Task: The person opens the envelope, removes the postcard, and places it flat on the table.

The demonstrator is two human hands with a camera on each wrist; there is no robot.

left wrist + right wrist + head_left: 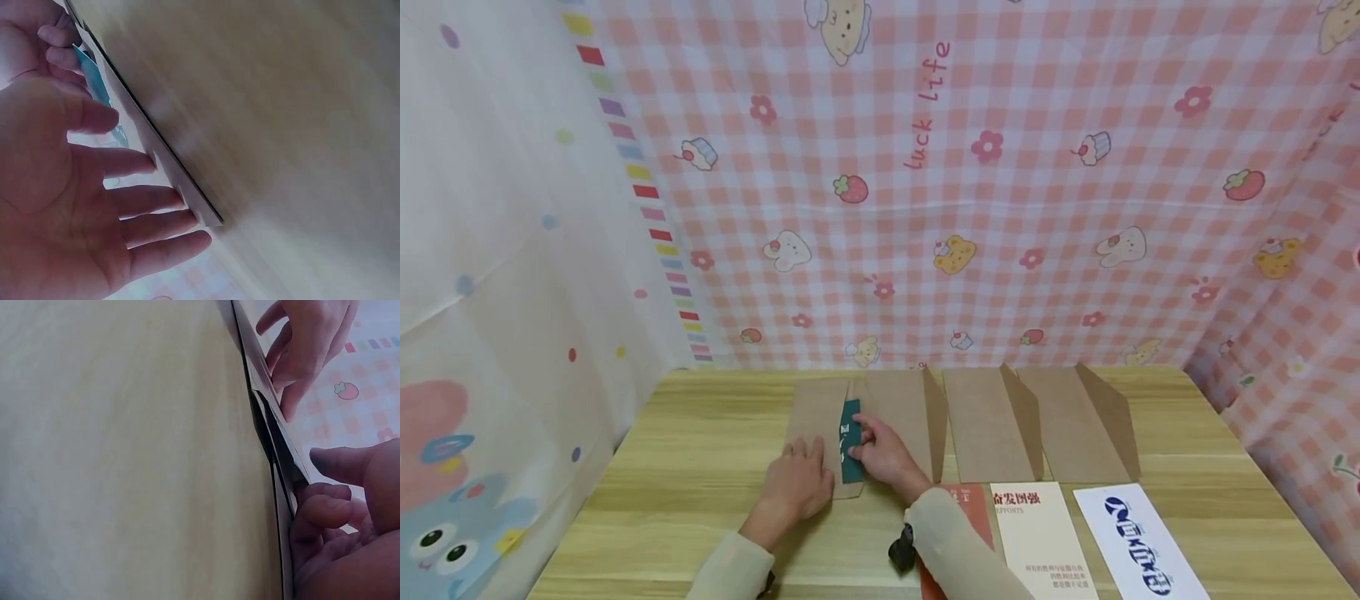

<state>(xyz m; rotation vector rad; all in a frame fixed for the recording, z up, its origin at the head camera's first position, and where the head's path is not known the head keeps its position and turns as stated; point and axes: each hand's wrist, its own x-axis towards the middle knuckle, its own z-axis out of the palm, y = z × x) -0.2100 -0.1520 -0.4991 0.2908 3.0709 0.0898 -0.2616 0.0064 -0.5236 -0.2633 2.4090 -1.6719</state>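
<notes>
A brown kraft paper envelope lies at the left of the row, its flap side to the right. From its opening a strip of green card with white lettering sticks out; the rest is hidden inside. My left hand rests on the envelope's near left part with fingers extended, as the left wrist view also shows along the envelope's edge. My right hand holds the card's exposed right edge, thumb and forefinger at it, the other fingers curled.
Several more brown envelopes with flaps unfolded lie rightward. Nearer me are a red card, partly under my right forearm, a cream card and a white card with blue lettering. A patterned cloth hangs behind the wooden table.
</notes>
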